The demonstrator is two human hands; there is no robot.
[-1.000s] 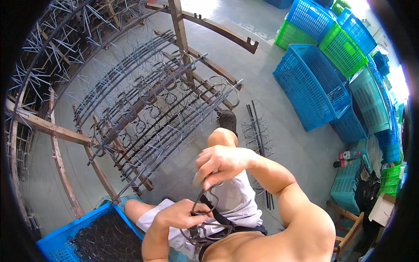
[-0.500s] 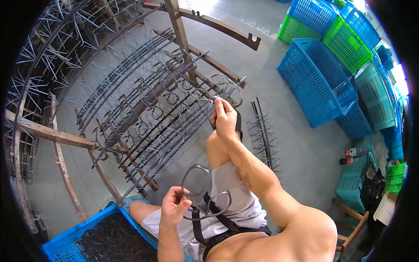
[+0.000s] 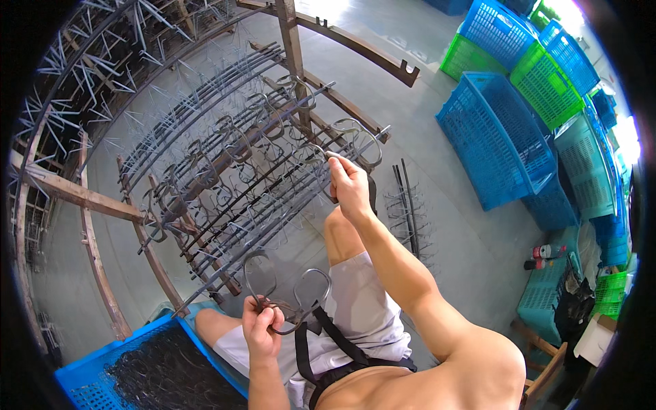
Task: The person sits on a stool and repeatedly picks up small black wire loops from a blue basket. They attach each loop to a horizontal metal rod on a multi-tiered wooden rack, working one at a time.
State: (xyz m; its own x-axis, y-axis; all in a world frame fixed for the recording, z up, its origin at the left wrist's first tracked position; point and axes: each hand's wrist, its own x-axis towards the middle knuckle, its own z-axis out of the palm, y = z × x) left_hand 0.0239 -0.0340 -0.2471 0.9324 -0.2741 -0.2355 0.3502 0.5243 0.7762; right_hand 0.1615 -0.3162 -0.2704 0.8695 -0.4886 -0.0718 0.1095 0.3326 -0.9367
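Observation:
My left hand (image 3: 262, 329) is closed on bent grey metal loop pieces (image 3: 312, 273), held over my lap; how many are in the grip I cannot tell. Further ahead, my right hand (image 3: 350, 186) pinches with thumb and forefinger at the middle of another bent metal loop piece (image 3: 377, 156), at the near right end of a hooked bar. Similar loop pieces (image 3: 263, 140) hang in a row along the metal bars of the rack (image 3: 295, 65). Thin hooks stick out from these bars.
A blue basket (image 3: 82, 379) with a heap of dark wire-like pieces (image 3: 160, 365) stands at my lower left. Two loose hooked bars (image 3: 408, 205) lie on the floor to the right. Blue crates (image 3: 471, 137) and green crates (image 3: 547, 82) are stacked at the right, with a wooden stool (image 3: 547, 365) below.
My left hand has shifted left and slightly down, and its loop pieces have turned and tilted. My right hand stays at the bar's end, fingers slightly lower and left. The whole view has shifted a little.

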